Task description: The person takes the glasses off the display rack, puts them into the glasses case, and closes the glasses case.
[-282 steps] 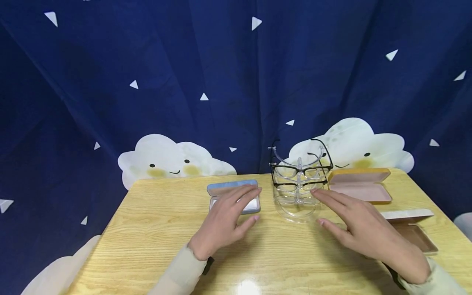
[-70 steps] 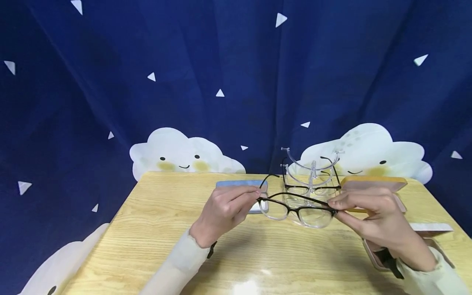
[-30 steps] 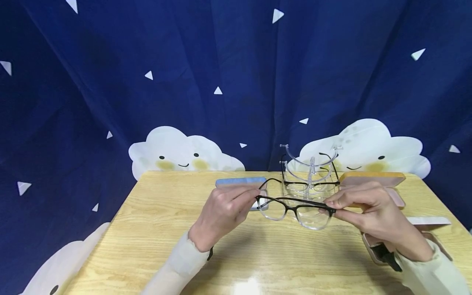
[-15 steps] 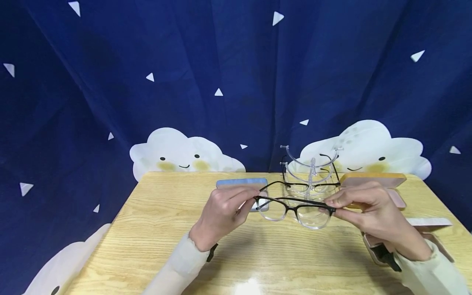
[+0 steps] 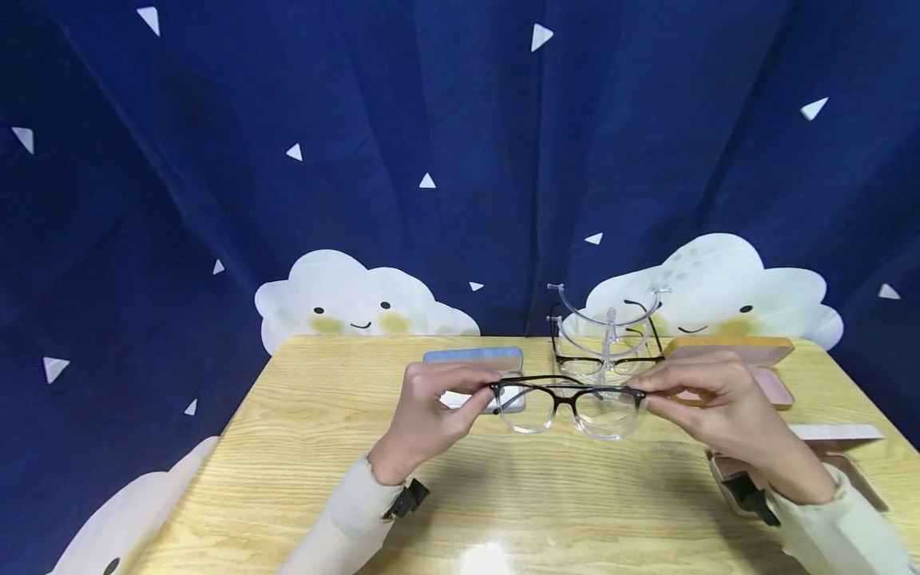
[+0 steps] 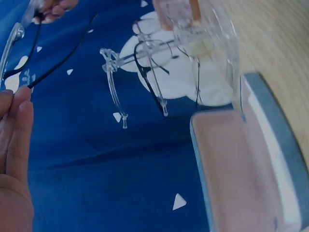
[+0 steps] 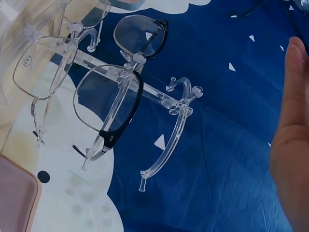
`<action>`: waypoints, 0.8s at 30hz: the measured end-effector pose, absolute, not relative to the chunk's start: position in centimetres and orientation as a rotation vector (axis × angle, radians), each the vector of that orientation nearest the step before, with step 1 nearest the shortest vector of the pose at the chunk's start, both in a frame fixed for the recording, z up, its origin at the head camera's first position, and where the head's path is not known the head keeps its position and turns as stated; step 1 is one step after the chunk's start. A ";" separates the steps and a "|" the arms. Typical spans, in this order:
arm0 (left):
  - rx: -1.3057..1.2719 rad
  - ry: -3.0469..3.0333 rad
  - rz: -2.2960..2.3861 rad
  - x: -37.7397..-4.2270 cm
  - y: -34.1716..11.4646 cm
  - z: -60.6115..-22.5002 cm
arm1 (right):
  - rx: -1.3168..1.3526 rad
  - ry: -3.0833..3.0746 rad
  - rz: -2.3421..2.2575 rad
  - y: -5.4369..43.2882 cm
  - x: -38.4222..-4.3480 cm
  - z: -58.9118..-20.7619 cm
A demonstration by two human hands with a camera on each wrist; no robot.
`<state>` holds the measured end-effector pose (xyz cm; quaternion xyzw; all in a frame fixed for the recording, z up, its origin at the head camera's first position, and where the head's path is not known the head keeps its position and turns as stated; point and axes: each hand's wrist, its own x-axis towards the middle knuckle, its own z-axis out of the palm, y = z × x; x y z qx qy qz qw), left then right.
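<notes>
Between my two hands in the head view is a pair of glasses [image 5: 564, 398], black along the top with clear lower rims, held above the table. My left hand [image 5: 431, 411] pinches its left corner between thumb and fingers. At the right corner, my right hand [image 5: 726, 407] does the same. Dark temples cross behind the lenses in this view. Behind the held pair stands a clear display stand [image 5: 611, 318], its top tier bare. Lower tiers carry black-browed glasses [image 7: 107, 137] and a thin-rimmed pair [image 7: 35, 95], seen in the right wrist view.
An open blue glasses case [image 5: 470, 355] lies behind my left hand. Beyond my right hand is an open orange case [image 5: 776, 387]; a white-lidded case [image 5: 837, 432] sits partly under my right forearm. A dark blue curtain [image 5: 460, 120] hangs behind the wooden table [image 5: 316, 447].
Earlier both hands were empty and this pair sat on the stand; now both hold it. Within the last second, the left temple has swung inward behind the lenses and the frame has levelled.
</notes>
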<state>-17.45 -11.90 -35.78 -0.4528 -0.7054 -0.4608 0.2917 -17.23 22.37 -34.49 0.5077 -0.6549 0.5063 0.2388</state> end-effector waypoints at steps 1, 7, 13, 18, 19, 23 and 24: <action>-1.190 -1.890 -1.267 -17.4 -12.0 -35.8 | 1.372 -1.810 1.364 22.3 -17.2 -34.6; -1.158 -1.929 -1.487 -17.3 -12.2 -36.0 | 1.273 -1.897 1.187 22.2 -17.1 -34.8; -1.169 -1.930 -1.713 -17.2 -12.5 -36.2 | 1.206 -1.903 1.013 21.5 -17.2 -35.0; -1.135 -1.949 -1.801 -17.0 -12.9 -36.8 | 1.214 -1.890 0.918 21.0 -17.4 -35.2; -1.118 -1.955 -1.811 -16.9 -13.0 -37.0 | 1.221 -1.889 0.906 20.9 -17.4 -35.2; -1.030 -1.979 -1.839 -16.8 -13.5 -37.5 | 1.240 -1.932 0.905 20.5 -17.1 -35.3; -1.001 -1.992 -1.836 -16.8 -13.6 -37.5 | 1.236 -1.957 0.908 20.4 -17.0 -35.4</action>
